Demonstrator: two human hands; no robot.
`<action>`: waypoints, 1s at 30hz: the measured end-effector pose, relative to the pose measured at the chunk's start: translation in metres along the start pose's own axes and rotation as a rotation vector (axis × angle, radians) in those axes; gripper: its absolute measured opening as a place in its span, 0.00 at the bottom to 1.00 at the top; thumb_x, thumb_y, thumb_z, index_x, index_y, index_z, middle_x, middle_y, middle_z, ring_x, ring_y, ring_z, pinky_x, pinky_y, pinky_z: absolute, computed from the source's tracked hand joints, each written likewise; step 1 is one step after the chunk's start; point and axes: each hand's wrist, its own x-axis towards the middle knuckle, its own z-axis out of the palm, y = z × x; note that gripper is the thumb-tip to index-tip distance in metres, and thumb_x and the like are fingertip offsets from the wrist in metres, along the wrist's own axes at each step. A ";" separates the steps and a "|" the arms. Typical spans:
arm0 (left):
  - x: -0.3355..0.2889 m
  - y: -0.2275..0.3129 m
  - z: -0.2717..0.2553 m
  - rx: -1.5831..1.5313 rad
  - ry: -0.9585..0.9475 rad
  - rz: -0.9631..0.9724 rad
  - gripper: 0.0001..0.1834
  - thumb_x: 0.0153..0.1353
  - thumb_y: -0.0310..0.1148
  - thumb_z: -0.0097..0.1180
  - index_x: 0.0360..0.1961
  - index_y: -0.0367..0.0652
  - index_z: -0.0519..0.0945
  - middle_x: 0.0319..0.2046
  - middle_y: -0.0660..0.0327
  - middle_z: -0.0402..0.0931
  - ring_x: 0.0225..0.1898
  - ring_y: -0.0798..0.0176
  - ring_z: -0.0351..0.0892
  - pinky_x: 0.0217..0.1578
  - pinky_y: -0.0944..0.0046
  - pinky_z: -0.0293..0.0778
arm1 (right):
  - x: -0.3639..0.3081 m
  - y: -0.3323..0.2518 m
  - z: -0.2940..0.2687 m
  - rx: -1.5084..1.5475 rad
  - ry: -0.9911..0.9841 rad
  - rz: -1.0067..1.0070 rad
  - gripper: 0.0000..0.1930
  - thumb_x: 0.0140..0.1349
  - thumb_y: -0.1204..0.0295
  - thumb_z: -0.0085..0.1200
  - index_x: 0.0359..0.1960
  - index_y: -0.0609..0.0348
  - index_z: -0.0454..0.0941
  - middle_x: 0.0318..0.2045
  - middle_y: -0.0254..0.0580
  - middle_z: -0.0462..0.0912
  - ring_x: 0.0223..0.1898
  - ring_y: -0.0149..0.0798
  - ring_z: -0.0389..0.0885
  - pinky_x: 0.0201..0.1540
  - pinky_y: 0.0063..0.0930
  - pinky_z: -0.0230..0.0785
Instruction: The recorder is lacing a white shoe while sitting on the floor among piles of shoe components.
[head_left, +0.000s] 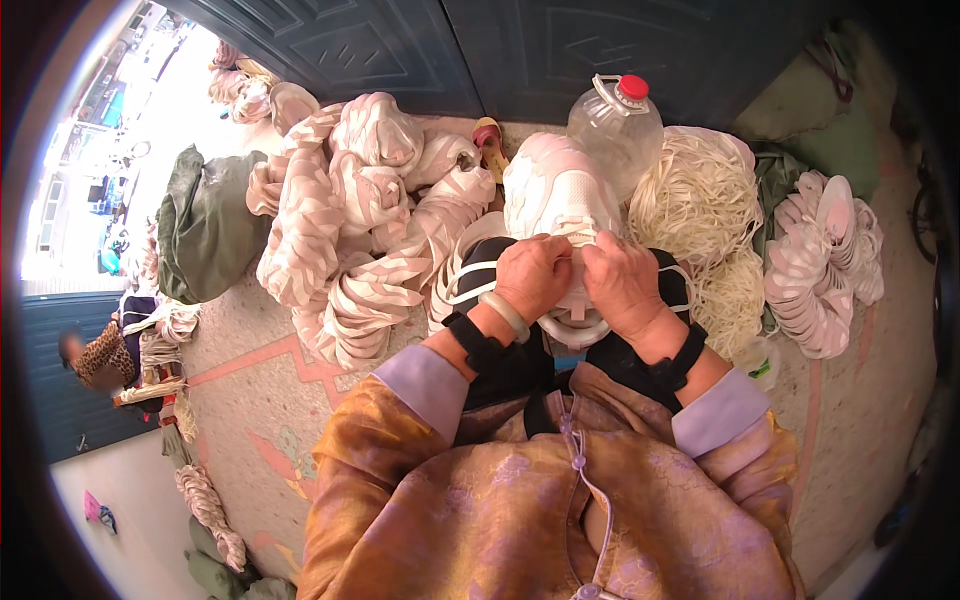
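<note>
A white shoe upper (570,195) with a mesh front lies between my knees, its toe pointing away from me. My left hand (535,272) is closed at the left side of its lacing area, with thumb and fingers pinched together. Opposite it, my right hand (620,285) pinches the right side, the knuckles close to the left hand's. The fingers hide whatever thin piece they may hold there. A white rounded edge of the upper (575,330) shows below my wrists. White cords (475,280) cross the dark cloth over my knees.
Strung bundles of pinkish-white shoe uppers (350,220) lie on the left, another bundle (825,260) on the right. A heap of pale shoelaces (695,200) stands beside a clear jug (615,125) with a red cap. A green sack (205,230) is farther left; another person (110,355) sits beyond.
</note>
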 end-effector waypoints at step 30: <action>0.008 0.020 -0.070 0.182 -0.177 0.074 0.16 0.48 0.30 0.59 0.40 0.42 0.77 0.17 0.55 0.74 0.23 0.50 0.77 0.26 0.54 0.71 | -0.125 0.117 -0.054 0.006 -0.050 0.450 0.04 0.53 0.76 0.49 0.31 0.59 0.72 0.28 0.48 0.75 0.32 0.56 0.75 0.35 0.44 0.67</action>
